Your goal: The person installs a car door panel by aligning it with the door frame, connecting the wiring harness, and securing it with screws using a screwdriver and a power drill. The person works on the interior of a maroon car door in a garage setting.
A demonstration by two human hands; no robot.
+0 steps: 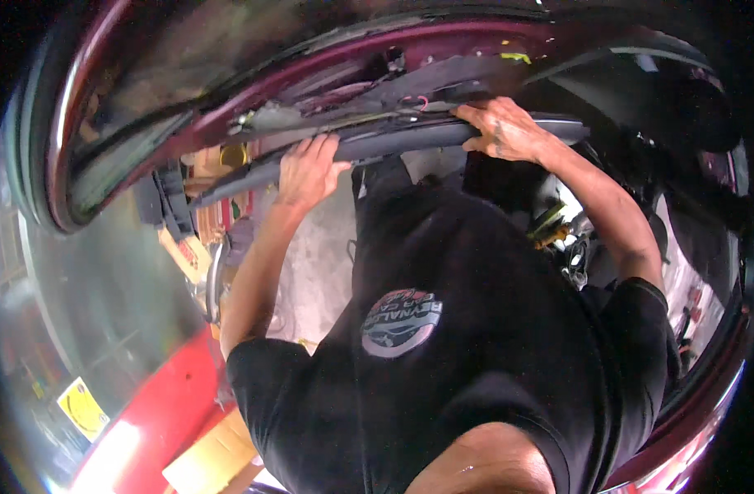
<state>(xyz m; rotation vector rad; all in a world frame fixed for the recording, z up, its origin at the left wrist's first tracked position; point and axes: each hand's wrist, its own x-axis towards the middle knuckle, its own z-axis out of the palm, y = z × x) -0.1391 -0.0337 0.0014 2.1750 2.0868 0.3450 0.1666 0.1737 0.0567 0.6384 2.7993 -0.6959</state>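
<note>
A long dark grey trim strip [402, 142] runs across the upper middle, lengthwise from left to right. My left hand [307, 171] grips it left of centre, fingers curled over its far side and thumb along the near edge. Farther right, my right hand [507, 132] clasps the strip from above, with the thumb on its near side and the fingers reaching over its far edge. Just beyond the strip lies a maroon car-body edge [467, 39] with a dark rubber seal. A small pink loop [416, 103] shows between the hands, behind the strip.
Maroon bodywork curves around me on both sides. At lower left are a red car panel [175, 383], a cardboard box [215, 457] and a yellow sticker [82, 409]. Boxes and clutter stand below the strip's left end. Several metal parts [570, 251] lie beside my right arm.
</note>
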